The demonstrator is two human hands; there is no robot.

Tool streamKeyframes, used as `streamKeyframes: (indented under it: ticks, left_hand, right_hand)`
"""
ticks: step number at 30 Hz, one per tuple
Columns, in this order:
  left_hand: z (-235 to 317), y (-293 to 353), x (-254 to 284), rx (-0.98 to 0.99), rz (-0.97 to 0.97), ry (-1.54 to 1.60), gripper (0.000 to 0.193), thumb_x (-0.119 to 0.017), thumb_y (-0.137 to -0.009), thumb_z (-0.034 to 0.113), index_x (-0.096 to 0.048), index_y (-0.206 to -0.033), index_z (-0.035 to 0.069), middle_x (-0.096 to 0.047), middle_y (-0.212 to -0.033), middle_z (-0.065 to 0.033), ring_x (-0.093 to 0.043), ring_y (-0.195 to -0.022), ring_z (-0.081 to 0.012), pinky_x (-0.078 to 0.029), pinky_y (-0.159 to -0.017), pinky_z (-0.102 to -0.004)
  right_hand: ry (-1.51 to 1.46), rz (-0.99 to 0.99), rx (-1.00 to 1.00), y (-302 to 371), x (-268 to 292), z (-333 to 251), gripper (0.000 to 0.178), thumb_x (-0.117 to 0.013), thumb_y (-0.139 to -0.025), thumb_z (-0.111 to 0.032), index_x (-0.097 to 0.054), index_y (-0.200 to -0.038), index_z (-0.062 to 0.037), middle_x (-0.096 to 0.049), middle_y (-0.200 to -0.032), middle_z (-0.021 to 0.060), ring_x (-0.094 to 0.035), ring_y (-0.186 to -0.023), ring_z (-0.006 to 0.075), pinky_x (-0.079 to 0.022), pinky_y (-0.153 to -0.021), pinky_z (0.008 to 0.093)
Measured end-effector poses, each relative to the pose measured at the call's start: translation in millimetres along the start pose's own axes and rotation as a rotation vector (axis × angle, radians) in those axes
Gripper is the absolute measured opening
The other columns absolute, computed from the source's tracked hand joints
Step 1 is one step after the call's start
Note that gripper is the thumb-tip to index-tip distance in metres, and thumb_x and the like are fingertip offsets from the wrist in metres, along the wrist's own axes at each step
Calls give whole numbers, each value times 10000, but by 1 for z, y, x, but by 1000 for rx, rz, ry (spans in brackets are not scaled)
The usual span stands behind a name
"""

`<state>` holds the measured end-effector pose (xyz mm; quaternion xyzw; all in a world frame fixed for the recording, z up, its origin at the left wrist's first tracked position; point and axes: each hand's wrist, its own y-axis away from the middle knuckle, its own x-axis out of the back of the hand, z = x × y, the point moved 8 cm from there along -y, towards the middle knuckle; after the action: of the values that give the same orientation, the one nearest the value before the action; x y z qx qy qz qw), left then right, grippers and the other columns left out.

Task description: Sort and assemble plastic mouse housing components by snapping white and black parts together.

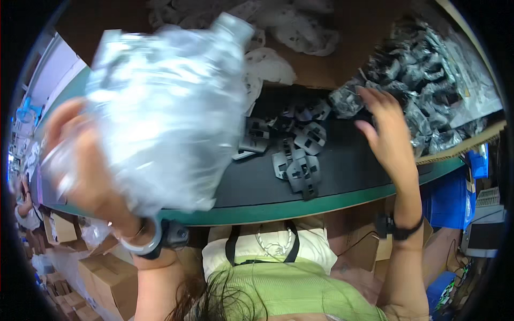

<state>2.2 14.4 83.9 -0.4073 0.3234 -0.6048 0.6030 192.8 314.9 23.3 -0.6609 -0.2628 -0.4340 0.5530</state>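
Note:
My left hand [88, 166], smeared by motion, is closed on the edge of a large clear plastic bag [171, 117]. The bag hangs above the bench's left part, and its contents blur behind shiny folds. My right hand [386, 131] has its fingers apart, with the tips beside a small plastic-wrapped packet [347, 100]; whether they touch it I cannot tell. Between my hands several grey and black slotted plastic parts [302, 166] lie loose on the dark mat [353, 171].
An open carton [468, 140] full of dark parts in clear bags stands at the right. Behind the mat, another carton [316, 72] holds white pieces [270, 67]. The green bench edge [257, 213] curves in front of me. A blue bin [447, 200] and cardboard boxes [110, 278] sit below.

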Motion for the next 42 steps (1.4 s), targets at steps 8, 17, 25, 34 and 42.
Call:
streamKeyframes:
  ticks: [8,17,25,34,42]
  left_hand:
    - [22,15,-62,140,-390,96,213,-538,-682,-98,-393,-613,41,-595,-894,-126,-549,-777,-153,-421,-710,-249]
    - [29,73,-147,534,-725,651,633,-765,-691,115,-452,-1231,9,-624,-826,-44,-567,-760,-87,-462,-703,-230]
    - [-5,79,-153,663,-792,614,82,-598,-762,-16,-598,-844,-8,-596,-700,6,-500,-671,-29,-422,-600,-211]
    - [-28,60,-129,716,-567,567,135,-534,-718,13,-621,-804,-43,-627,-694,-66,-557,-648,-121,-461,-619,-284]
    - [-38,43,-104,646,-296,672,157,-488,-813,91,-594,-801,-24,-574,-731,-13,-512,-682,-75,-416,-631,-218]
  right_hand:
    - [-491,96,-321,19,-10,54,159,-703,-712,-69,-612,-831,-13,-604,-781,67,-566,-716,183,-424,-685,271]
    - [-1658,134,-360,-42,-18,-35,163,-587,-913,-200,-557,-875,-44,-552,-770,-38,-459,-676,5,-356,-592,145]
    - [-1374,124,-385,-56,-22,-20,206,-596,-907,-259,-561,-846,-65,-498,-708,-73,-389,-544,-4,-291,-474,137]
    - [-1183,-7,-532,-38,-16,-9,163,-665,-796,-131,-626,-893,-6,-570,-680,12,-463,-518,54,-370,-455,182]
    - [-785,-198,-178,-92,1,3,184,-549,-864,-181,-594,-927,-14,-544,-853,30,-493,-675,59,-395,-555,203]
